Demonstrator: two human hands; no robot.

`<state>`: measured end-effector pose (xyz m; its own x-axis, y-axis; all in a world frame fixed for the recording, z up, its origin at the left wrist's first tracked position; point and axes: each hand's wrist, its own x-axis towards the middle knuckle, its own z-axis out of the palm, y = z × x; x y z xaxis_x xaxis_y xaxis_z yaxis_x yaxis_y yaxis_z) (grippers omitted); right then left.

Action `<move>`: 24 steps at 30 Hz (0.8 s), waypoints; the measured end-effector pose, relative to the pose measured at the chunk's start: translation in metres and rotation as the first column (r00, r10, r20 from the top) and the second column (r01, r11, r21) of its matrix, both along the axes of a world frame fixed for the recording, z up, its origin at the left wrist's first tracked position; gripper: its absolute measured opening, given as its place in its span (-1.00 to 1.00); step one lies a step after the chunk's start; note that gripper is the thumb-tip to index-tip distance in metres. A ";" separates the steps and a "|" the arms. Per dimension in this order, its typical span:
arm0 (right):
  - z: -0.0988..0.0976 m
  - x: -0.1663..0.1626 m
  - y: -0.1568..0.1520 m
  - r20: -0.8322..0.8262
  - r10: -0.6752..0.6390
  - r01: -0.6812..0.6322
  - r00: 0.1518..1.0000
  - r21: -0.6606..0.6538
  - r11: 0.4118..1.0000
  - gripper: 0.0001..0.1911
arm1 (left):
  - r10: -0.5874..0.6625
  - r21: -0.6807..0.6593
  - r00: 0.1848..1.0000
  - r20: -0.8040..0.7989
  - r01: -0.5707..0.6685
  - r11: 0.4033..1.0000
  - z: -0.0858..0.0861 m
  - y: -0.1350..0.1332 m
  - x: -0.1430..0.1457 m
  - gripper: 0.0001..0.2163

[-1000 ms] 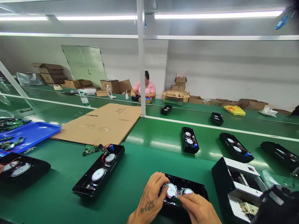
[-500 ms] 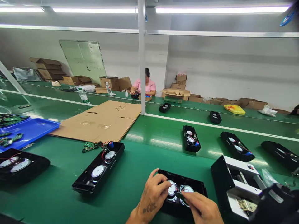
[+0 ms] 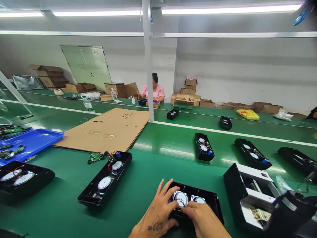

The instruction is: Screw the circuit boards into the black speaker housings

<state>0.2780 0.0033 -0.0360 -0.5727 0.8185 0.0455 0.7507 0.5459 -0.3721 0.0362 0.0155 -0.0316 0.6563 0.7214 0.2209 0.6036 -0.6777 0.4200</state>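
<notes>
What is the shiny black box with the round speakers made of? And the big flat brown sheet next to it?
The black speaker case looks like moulded plastic: smooth and glossy, with a soft shine along its rim, though it could be something else painted. The flat brown sheet looks like matte cardboard, with fold lines and creased flaps.

The left hand (image 3: 157, 211) and right hand (image 3: 201, 218) lie on a speaker housing (image 3: 210, 203) on the worktop (image 3: 56, 211). To its left sits a second housing (image 3: 91, 195), with a circuit board (image 3: 96, 158) just behind that and a tray (image 3: 32, 140) of boards further left. A cardboard sheet (image 3: 109, 130) lies behind them, and an opened case (image 3: 244, 188) stands right of the hands.
</notes>
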 end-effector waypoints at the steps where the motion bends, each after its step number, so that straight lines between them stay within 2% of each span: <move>1: 0.000 0.002 0.000 -0.021 0.010 -0.011 1.000 -0.010 1.000 -0.59 | 0.000 0.000 1.000 -0.011 0.000 1.000 -0.001 0.003 0.001 -0.48; 7: 0.005 0.013 -0.005 -0.110 0.031 -0.038 0.993 -0.058 0.998 -0.53 | -0.060 -0.031 0.998 0.033 0.061 0.998 -0.018 0.012 0.007 -0.53; 10: 0.006 0.012 -0.008 -0.127 -0.010 -0.001 0.992 -0.082 0.997 -0.54 | -0.043 0.006 0.997 0.060 0.043 0.999 -0.030 0.014 0.009 -0.58; 12: 0.009 0.009 -0.010 -0.143 -0.050 0.036 0.988 -0.102 0.994 -0.51 | -0.039 0.026 0.995 0.087 0.037 0.999 -0.031 0.014 0.011 -0.62; 15: 0.026 0.003 -0.012 -0.136 -0.106 0.086 0.985 -0.148 0.985 -0.51 | -0.042 -0.036 0.993 0.107 0.047 0.998 -0.018 0.015 0.012 -0.59; 18: 0.053 -0.004 -0.003 -0.046 -0.127 0.114 0.991 -0.224 0.968 -0.48 | 0.023 -0.225 0.993 0.118 0.004 0.974 0.004 0.025 0.015 -0.54; 20: 0.069 -0.007 0.008 0.003 -0.118 0.114 0.993 -0.267 0.957 -0.48 | 0.066 -0.330 0.991 0.118 -0.023 0.944 0.017 0.037 0.018 -0.60; 24: 0.088 -0.009 0.039 0.053 -0.116 0.126 0.992 -0.262 0.957 -0.56 | 0.086 -0.413 0.988 0.125 -0.027 0.910 0.033 0.067 0.025 -0.72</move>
